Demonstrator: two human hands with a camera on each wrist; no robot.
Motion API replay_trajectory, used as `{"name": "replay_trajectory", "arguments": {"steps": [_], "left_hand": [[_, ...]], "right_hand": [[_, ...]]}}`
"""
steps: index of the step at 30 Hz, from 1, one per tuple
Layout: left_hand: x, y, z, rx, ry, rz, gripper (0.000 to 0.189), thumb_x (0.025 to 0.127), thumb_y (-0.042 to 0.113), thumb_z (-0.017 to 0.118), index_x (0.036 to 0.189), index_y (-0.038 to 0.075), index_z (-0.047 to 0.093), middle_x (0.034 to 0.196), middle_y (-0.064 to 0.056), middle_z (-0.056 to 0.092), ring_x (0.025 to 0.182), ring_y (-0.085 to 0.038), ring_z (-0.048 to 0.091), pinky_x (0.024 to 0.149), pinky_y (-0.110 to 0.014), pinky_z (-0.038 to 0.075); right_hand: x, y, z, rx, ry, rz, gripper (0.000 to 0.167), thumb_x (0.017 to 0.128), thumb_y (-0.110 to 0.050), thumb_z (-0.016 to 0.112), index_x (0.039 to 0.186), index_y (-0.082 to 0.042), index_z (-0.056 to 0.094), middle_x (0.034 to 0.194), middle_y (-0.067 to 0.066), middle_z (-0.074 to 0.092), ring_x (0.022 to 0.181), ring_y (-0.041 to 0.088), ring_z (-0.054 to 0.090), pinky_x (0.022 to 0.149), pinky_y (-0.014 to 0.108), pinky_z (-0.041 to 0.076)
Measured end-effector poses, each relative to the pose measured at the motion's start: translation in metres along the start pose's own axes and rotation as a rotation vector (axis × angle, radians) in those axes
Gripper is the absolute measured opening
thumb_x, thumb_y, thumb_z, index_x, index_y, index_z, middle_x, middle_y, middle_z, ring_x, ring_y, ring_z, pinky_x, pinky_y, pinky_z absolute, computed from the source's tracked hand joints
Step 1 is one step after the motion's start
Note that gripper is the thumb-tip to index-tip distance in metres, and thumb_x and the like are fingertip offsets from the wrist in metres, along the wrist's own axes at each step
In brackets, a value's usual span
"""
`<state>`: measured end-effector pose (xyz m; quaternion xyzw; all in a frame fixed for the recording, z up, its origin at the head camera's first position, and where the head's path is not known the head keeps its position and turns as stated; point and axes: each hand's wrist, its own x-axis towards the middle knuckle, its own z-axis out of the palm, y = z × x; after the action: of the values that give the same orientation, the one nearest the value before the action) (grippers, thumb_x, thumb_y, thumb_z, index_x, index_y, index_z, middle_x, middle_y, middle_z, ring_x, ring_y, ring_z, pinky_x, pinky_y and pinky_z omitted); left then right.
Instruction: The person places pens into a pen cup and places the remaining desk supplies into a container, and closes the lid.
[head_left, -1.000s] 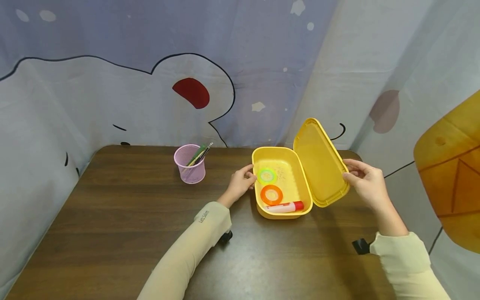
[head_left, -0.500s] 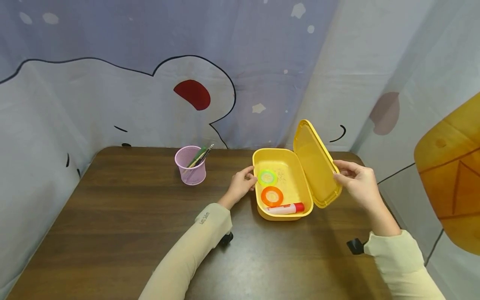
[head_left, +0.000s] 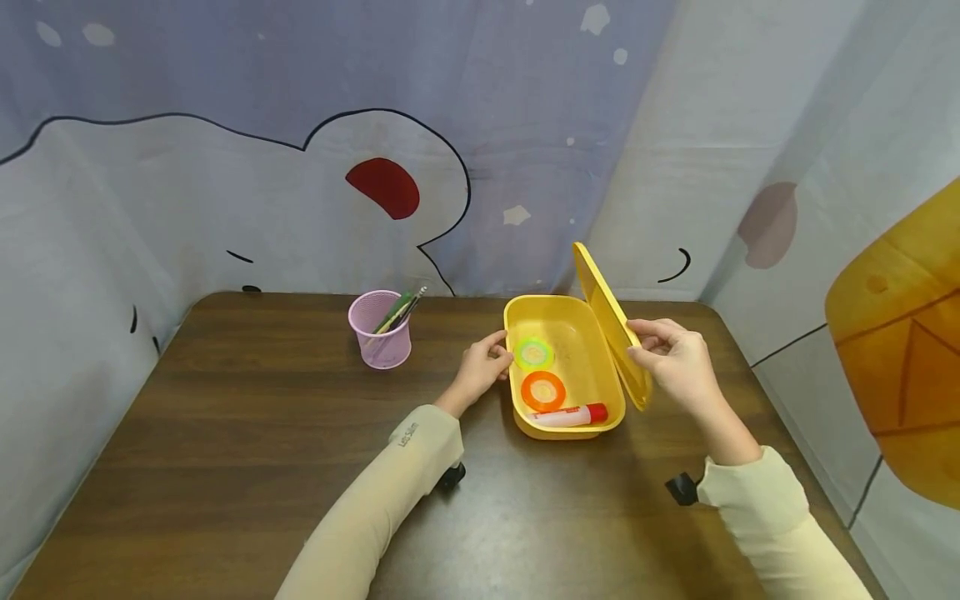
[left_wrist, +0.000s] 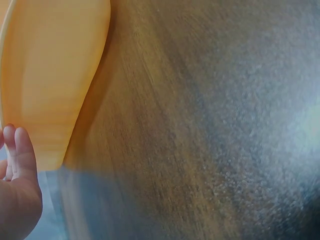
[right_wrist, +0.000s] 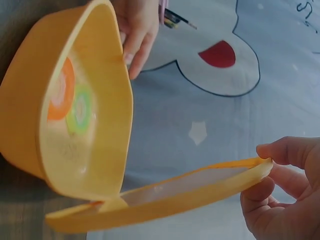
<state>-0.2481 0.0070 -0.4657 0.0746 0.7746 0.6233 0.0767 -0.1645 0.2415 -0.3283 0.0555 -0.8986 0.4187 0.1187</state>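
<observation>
A yellow lidded plastic box [head_left: 588, 354] stands on the table in the head view. Its yellow lid [head_left: 611, 325] is hinged on the right and leans steeply upward. My right hand [head_left: 678, 367] pinches the lid's outer edge between thumb and fingers, plain in the right wrist view. At the box's left rim, my left hand [head_left: 480, 368] holds the wall with its fingertips. Inside lie a yellow-green ring [head_left: 521, 353], an orange ring [head_left: 543, 375], both like tape rolls, and a white tube with a red cap [head_left: 570, 415], resembling a glue stick.
Left of the box stands a pink mesh pen cup [head_left: 386, 346] holding several pens or pencils. A patterned curtain [head_left: 300, 217] hangs behind the brown wooden table [head_left: 247, 433] and along its sides. The box sits close to the table's back edge.
My right hand has swung the lid leftward, from leaning far out to nearly upright. My left hand and the box have stayed in place.
</observation>
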Motion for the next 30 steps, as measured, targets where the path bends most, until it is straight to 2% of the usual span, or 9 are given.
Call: {"name": "replay_trajectory", "arguments": {"steps": [2,16,26,30], "left_hand": [[0.001,0.0,0.0,0.002,0.002,0.001,0.049,0.083,0.005,0.056,0.13,0.002,0.043,0.079,-0.009,0.057,0.055,-0.008,0.052,0.056,-0.022,0.052],[0.001,0.003,0.0,-0.009,-0.006,-0.001,0.05,0.082,0.004,0.056,0.13,0.002,0.042,0.079,-0.01,0.058,0.059,-0.015,0.055,0.063,-0.034,0.054],[0.0,0.001,-0.002,-0.013,-0.017,-0.001,0.05,0.083,0.004,0.056,0.13,0.001,0.042,0.082,-0.012,0.059,0.058,-0.013,0.055,0.059,-0.027,0.054],[0.001,0.001,-0.002,-0.017,-0.022,-0.005,0.05,0.083,0.005,0.056,0.131,0.002,0.041,0.082,-0.012,0.059,0.062,-0.019,0.057,0.061,-0.03,0.054]], "right_hand": [[0.0,-0.002,0.004,0.004,-0.007,-0.011,0.03,0.074,0.003,0.064,0.104,0.007,0.062,0.091,0.014,0.058,0.064,-0.004,0.049,0.055,0.008,0.044],[0.0,-0.007,0.039,-0.042,-0.032,-0.03,0.031,0.071,0.0,0.067,0.101,0.001,0.065,0.09,0.013,0.058,0.062,0.007,0.048,0.052,0.012,0.042],[-0.004,-0.012,0.066,-0.101,-0.037,-0.114,0.03,0.068,0.0,0.069,0.098,0.0,0.066,0.098,0.009,0.059,0.063,0.015,0.049,0.053,0.016,0.039],[-0.006,-0.013,0.075,-0.108,-0.056,-0.137,0.03,0.068,0.0,0.069,0.097,0.001,0.065,0.099,0.01,0.059,0.063,0.016,0.048,0.054,0.017,0.04]]}}
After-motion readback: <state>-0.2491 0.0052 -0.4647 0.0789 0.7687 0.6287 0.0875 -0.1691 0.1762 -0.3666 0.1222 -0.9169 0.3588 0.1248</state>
